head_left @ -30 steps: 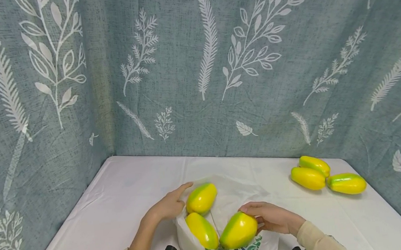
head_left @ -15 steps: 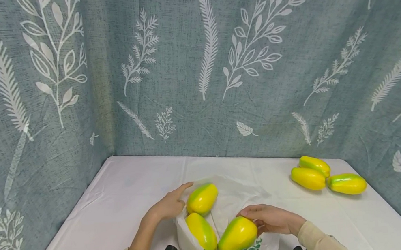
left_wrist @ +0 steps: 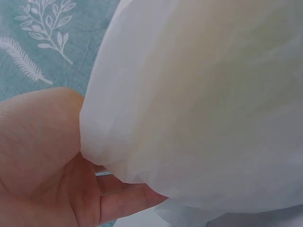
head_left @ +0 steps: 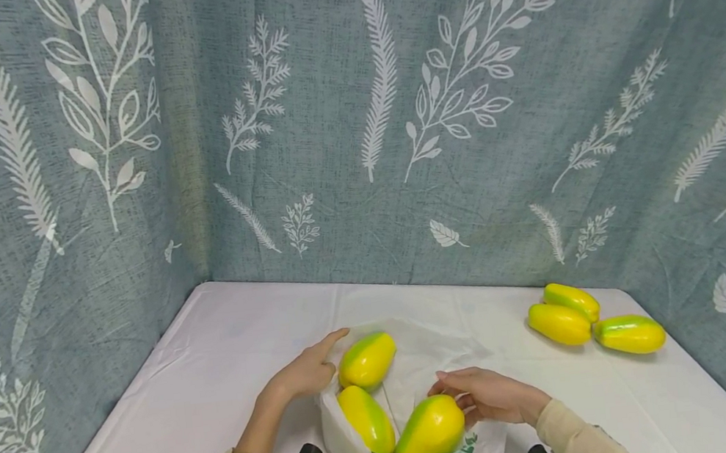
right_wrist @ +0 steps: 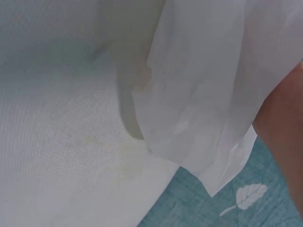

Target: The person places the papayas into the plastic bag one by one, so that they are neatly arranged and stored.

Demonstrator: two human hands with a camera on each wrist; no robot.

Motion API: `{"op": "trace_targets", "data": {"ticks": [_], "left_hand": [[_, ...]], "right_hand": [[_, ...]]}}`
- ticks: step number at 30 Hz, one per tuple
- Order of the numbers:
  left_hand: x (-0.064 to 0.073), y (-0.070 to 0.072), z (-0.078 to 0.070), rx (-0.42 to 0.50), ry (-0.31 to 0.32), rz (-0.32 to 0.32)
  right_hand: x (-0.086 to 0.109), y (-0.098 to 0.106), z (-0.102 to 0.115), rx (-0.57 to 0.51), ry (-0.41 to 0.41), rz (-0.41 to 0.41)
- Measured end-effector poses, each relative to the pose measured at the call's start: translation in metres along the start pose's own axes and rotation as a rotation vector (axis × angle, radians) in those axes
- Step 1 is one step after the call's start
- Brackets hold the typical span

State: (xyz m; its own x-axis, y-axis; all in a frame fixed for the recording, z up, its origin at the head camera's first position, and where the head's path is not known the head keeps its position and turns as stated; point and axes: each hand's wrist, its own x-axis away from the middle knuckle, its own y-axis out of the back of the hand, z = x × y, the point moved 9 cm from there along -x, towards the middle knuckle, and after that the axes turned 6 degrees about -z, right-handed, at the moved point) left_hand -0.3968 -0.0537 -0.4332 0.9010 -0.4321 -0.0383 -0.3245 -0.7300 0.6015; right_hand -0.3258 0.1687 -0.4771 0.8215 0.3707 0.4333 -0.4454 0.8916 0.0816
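A white plastic bag [head_left: 353, 445] with a printed green tree stands open at the front of the table. Three yellow-green papayas show in its mouth: a rear papaya [head_left: 367, 361], a left papaya [head_left: 366, 419] and a right papaya [head_left: 432, 426]. My left hand [head_left: 305, 371] holds the bag's left rim; in the left wrist view the film [left_wrist: 118, 109] lies between its thumb and fingers. My right hand [head_left: 490, 394] is at the bag's right side, its loosened fingers close behind the right papaya. Bag film covers most of that hand in the right wrist view.
Three more papayas lie together at the table's back right: a far papaya [head_left: 571, 300], a near papaya [head_left: 559, 324] and a right-hand papaya [head_left: 630, 335]. White cloth covers the table [head_left: 233, 321]. A blue-grey leaf-patterned curtain [head_left: 339, 125] encloses the back and sides.
The right papaya has settled slightly lower in the bag. My right fingers have loosened and come away from its top. The left hand keeps its place at the rim.
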Motion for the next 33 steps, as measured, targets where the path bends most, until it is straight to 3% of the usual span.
{"op": "trace_targets", "data": {"ticks": [12, 22, 33], "left_hand": [[0.001, 0.001, -0.003, -0.004, 0.008, -0.003], [0.002, 0.0, -0.003, 0.007, 0.003, -0.009], [0.001, 0.004, -0.004, 0.004, 0.011, -0.048]], "right_hand": [[0.004, -0.003, 0.001, 0.074, 0.011, 0.062], [0.005, -0.004, -0.002, 0.04, 0.005, 0.079], [0.001, 0.008, 0.002, 0.058, 0.01, -0.028]]}}
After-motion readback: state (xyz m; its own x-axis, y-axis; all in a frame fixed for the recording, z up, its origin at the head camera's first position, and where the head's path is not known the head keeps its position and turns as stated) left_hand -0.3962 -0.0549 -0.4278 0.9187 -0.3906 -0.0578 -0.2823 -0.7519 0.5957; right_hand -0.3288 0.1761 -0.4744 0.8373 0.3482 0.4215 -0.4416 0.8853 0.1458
